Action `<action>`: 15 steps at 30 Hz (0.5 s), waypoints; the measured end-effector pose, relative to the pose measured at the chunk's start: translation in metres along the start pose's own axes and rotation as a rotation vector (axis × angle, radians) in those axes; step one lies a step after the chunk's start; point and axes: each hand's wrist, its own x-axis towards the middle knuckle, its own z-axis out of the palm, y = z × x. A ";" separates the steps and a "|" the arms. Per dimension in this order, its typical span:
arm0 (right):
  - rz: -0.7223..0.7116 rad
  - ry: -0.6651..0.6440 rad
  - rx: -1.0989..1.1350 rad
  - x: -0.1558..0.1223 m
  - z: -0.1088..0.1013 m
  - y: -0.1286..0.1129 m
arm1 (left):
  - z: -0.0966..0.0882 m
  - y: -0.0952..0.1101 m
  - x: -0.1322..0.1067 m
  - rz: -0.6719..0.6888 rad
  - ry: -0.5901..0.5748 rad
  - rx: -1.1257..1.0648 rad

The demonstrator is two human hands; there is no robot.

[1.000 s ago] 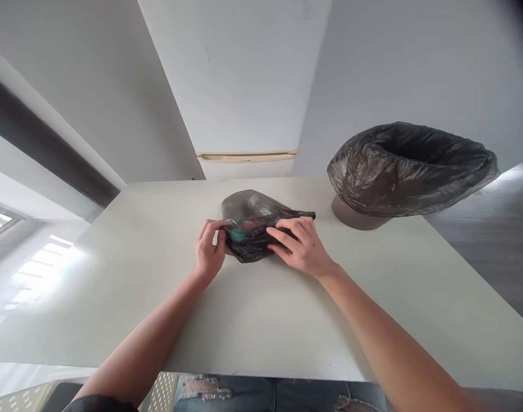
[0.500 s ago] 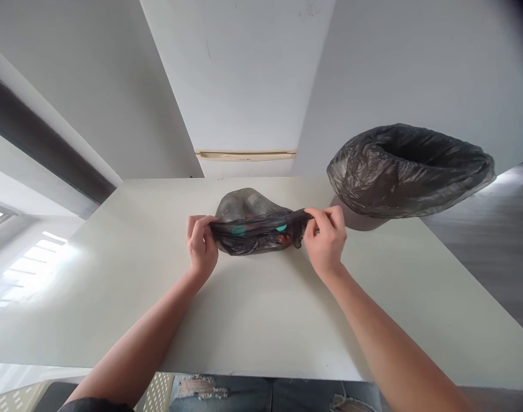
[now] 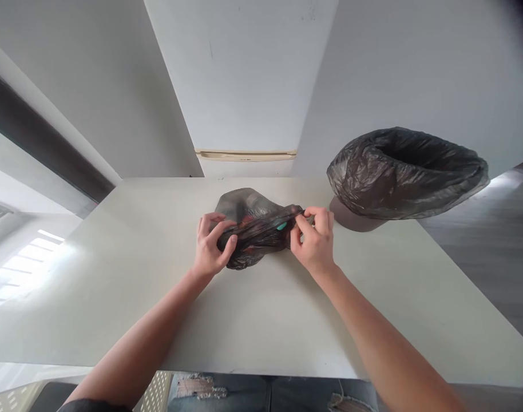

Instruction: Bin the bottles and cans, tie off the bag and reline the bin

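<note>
A thin black garbage bag lies bunched on the white table, its far part see-through grey. Small turquoise and reddish items show through the plastic or its opening; I cannot make out what they are. My left hand is curled around the bag's left end, thumb toward me and fingers on the far side. At the other end, my right hand pinches the gathered rim between thumb and fingers. Folds of plastic stretch slantwise between both hands.
On the table's right side stands a brownish bin, lined with a black bag that bulges over its rim. Behind the far edge rises a white fridge. A perforated cream chair sits at the near left.
Both hands have come closer together, and the bag's stretched rim has slackened. My left hand has moved right and slightly down, its fingers spreading over the plastic.
</note>
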 end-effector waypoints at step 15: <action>-0.009 -0.112 0.101 -0.003 0.005 -0.002 | 0.008 -0.004 -0.006 0.019 0.146 -0.022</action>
